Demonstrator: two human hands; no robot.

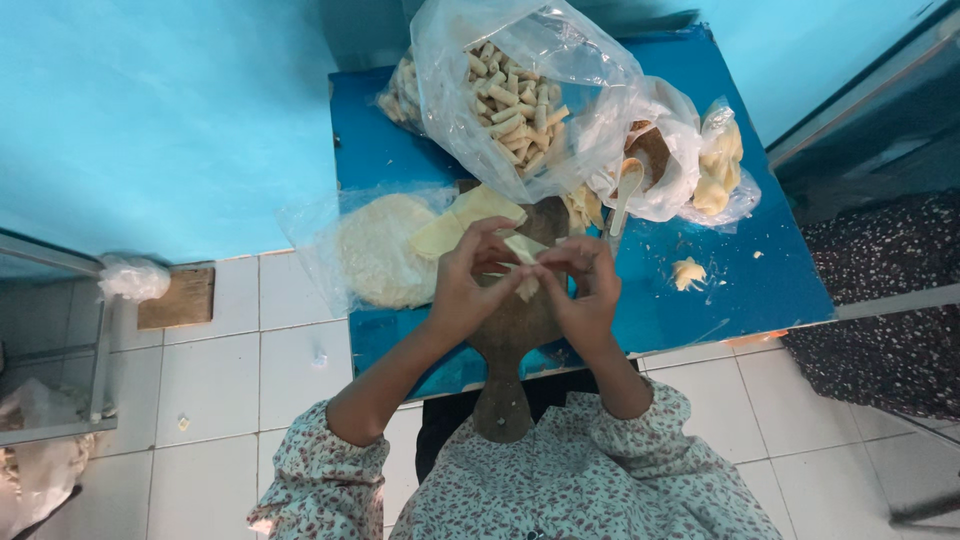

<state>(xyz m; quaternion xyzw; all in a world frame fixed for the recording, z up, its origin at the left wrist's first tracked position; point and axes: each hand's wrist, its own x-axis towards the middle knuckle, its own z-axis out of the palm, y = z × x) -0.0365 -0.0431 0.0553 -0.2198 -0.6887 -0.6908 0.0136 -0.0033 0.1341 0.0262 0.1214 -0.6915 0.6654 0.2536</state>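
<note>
Mid-roll: left hand [468, 280] and right hand [585, 285] pinching a pastry wrapper [523, 250], probably filled, above wooden board [510, 330]; next, tight tucking.

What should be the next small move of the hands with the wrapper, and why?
Probably finish rolling it shut. Both hands, left hand and right hand, pinch a half-folded pale wrapper above the wooden board; the clear bag behind holds many finished rolls.

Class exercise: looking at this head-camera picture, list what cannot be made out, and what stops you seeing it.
- Head view: the wrapper middle, covered by left hand and right hand.
- Head view: filling bag contents, blurred by crinkled plastic.
- Head view: board top, under the hands.
</note>
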